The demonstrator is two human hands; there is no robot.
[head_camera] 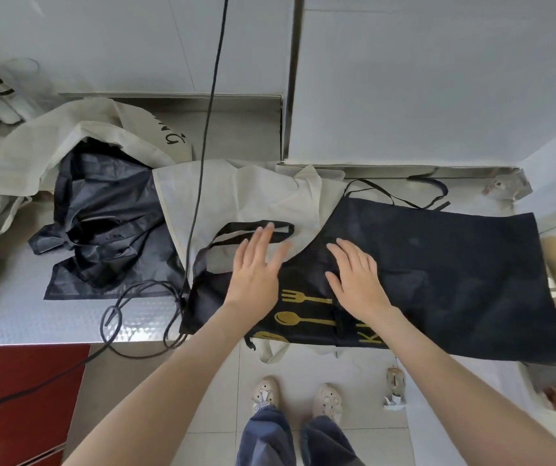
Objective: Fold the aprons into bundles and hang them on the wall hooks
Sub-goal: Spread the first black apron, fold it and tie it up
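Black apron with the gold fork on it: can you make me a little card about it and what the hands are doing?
apron: black apron, spread flat on the metal counter
print: gold fork and spoon
left hand: left hand flat, fingers straight, by the neck strap
right hand: right hand flat on the apron's middle
underneath: cream apron, partly covered
to the left: crumpled black cloth
folded: not yet
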